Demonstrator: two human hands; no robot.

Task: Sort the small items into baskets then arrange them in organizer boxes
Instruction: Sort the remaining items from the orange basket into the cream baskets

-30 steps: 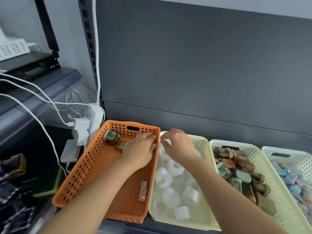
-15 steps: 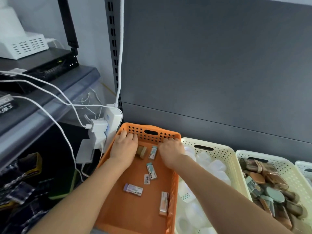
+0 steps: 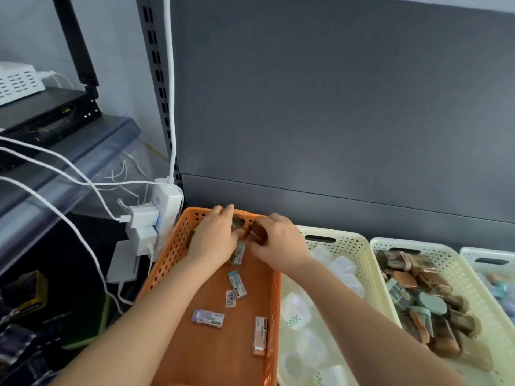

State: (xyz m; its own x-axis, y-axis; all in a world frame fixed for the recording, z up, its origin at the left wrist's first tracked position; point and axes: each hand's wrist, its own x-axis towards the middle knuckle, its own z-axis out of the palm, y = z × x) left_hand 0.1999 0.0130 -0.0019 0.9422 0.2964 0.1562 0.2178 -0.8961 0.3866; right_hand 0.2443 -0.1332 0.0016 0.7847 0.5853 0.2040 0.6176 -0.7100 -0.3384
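At the far end of the orange basket (image 3: 178, 246), both hands are working together. The left hand (image 3: 214, 238) and the right hand (image 3: 278, 243) are curling their fingers around small brown items (image 3: 257, 232) between them. Five small packs (image 3: 208, 318) are lying loose on the basket floor, nearer the person.

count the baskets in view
4, in a row along the shelf: the orange basket under both hands, a cream basket of white items, a cream basket of brown items, and a pale basket cut off at the right edge.
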